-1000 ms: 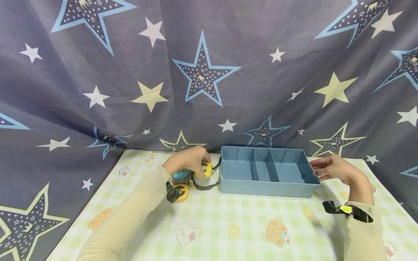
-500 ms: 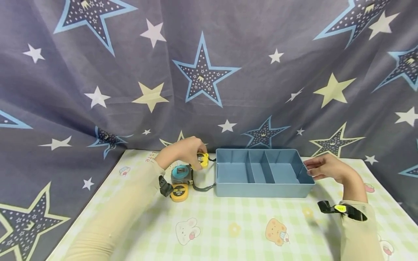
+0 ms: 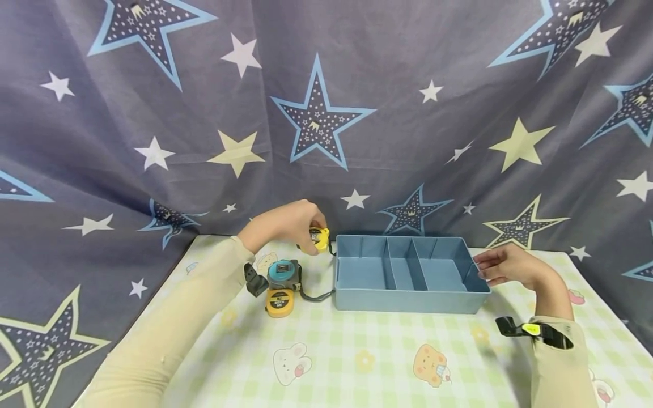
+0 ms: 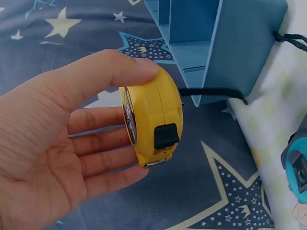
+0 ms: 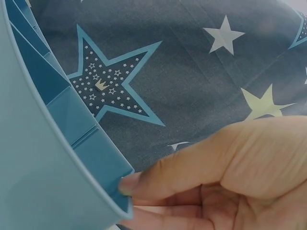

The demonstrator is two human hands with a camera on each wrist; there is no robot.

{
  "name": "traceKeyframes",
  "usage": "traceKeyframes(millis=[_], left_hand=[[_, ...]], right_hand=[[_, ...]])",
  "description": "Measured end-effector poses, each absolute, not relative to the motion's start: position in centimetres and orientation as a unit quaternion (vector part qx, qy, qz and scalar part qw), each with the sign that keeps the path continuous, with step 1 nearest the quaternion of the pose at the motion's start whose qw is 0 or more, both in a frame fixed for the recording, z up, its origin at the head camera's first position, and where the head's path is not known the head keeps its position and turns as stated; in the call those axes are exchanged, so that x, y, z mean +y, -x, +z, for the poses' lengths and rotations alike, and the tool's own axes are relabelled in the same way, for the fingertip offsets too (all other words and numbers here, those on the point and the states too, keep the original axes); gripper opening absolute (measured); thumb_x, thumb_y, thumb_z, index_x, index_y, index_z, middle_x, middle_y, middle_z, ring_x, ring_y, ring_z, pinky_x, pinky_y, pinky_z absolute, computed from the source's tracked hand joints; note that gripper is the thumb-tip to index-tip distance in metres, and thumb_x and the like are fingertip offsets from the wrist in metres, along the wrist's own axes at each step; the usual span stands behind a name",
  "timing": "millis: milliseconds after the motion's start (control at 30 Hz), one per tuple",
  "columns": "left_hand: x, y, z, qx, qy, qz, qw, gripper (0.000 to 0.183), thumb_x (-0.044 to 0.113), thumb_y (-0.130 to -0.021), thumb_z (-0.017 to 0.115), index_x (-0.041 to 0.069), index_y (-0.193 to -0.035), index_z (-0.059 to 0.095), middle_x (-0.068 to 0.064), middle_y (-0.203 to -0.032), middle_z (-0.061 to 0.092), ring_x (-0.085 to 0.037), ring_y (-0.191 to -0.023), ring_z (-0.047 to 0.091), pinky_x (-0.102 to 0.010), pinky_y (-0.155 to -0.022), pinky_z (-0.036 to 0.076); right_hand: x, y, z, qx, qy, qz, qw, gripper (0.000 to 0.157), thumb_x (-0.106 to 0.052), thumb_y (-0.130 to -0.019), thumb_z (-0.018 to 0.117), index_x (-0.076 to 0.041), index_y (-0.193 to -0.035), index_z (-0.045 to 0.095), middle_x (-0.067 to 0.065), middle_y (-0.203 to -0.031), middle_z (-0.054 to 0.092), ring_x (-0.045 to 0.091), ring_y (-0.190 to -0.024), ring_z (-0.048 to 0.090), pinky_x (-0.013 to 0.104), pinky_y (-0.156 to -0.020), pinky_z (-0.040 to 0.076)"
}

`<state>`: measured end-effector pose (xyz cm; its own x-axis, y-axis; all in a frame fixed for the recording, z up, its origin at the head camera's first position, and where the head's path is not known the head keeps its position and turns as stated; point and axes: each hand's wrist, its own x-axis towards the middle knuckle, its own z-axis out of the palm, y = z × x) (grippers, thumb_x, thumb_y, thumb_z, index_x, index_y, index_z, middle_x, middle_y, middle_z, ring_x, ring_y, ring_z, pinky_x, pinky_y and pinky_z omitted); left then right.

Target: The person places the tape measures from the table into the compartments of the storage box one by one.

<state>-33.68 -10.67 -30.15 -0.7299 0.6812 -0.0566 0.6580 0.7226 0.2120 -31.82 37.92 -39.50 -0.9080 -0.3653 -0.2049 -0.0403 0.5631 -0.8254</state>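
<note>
My left hand (image 3: 293,224) holds a yellow tape measure (image 4: 160,117) between thumb and fingers, raised over the back of the table. Its black button faces the left wrist camera, and a black strap trails toward the box. My right hand (image 3: 515,265) grips the right end of a blue divided box (image 3: 408,301), thumb at the rim (image 5: 125,191) and fingers beneath it in the right wrist view. Left of the box lie a grey and teal tape measure (image 3: 283,272) with a black cord and, just in front of it, an orange-yellow tape measure (image 3: 279,304).
The box has three compartments split by upright dividers (image 3: 419,266). A green checked cloth (image 3: 367,362) with cartoon prints covers the table. Close behind the box hangs a dark starry curtain (image 3: 408,141).
My left hand has lifted the yellow tape measure up and back, uncovering the grey and teal one. The box and my right hand shifted slightly left.
</note>
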Motion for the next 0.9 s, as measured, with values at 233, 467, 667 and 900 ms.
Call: traceKeyframes(millis=[233,467,667,900], left_hand=[[-10.1,33.6,-28.6,0.929,-0.351,0.081,0.083,0.052,0.022,-0.076,0.088,0.005,-0.123,0.073,-0.01,-0.119,0.074,-0.02,-0.1,0.068,-0.038,-0.092,0.057],[-9.1,33.4,-27.5,0.925,-0.365,0.073,0.077,0.044,0.02,-0.076,0.087,0.007,-0.117,0.076,-0.003,-0.099,0.074,-0.015,-0.078,0.055,-0.031,-0.074,0.049],[-7.9,33.3,-26.7,0.913,-0.394,0.062,0.084,0.018,0.017,-0.076,0.083,0.011,-0.089,0.073,0.005,-0.069,0.052,-0.011,-0.063,0.038,-0.027,-0.061,0.034],[-6.6,33.5,-25.8,0.901,-0.425,0.021,0.08,0.017,0.016,-0.077,0.079,0.013,-0.077,0.063,0.004,-0.064,0.041,-0.012,-0.061,0.031,-0.027,-0.061,0.03]], right_hand=[[37.7,31.8,-39.5,0.866,0.115,-0.451,0.183,0.05,0.004,-0.091,0.066,0.028,-0.13,0.046,0.012,-0.103,0.074,0.003,-0.083,0.069,0.034,-0.078,0.063],[37.6,31.8,-39.5,0.863,0.115,-0.456,0.183,0.051,0.005,-0.091,0.066,0.029,-0.13,0.045,0.011,-0.104,0.073,0.003,-0.083,0.069,0.034,-0.079,0.063],[37.6,31.6,-39.6,0.865,0.114,-0.454,0.182,0.051,0.004,-0.09,0.066,0.029,-0.13,0.045,0.015,-0.106,0.073,0.003,-0.084,0.069,0.035,-0.08,0.063],[37.6,31.7,-39.4,0.871,0.115,-0.444,0.176,0.05,0.004,-0.091,0.066,0.028,-0.131,0.046,0.018,-0.109,0.072,0.004,-0.084,0.069,0.033,-0.078,0.063]])
